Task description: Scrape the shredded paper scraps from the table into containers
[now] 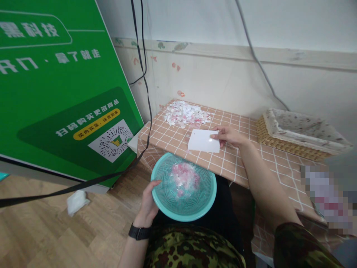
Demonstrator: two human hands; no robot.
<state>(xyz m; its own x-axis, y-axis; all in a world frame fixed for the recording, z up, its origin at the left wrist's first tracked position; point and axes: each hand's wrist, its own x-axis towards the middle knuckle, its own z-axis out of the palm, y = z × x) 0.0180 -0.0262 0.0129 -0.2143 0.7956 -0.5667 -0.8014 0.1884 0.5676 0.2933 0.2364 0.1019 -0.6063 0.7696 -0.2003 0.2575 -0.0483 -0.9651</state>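
Observation:
My left hand (149,203) is closed on the left rim of a turquoise plastic colander (205,206), thumb over the edge. The colander is just below the table's front edge, with a heap of pink and white scraps (184,178) in its bottom. In my right hand (227,137) is a flat white card (203,141), pinched at its right side above the checked tablecloth. A small hole shows near the card's upper left corner. Behind the card, a pile of white and pinkish paper-like scraps (185,113) lies spread on the cloth.
A wicker basket (290,145) with a cloth lining stands on the right of the table (234,121), against the wall. Black cords (149,108) hang at the left, near a green cabinet (69,82). A crumpled white bag (77,202) lies on the wooden floor.

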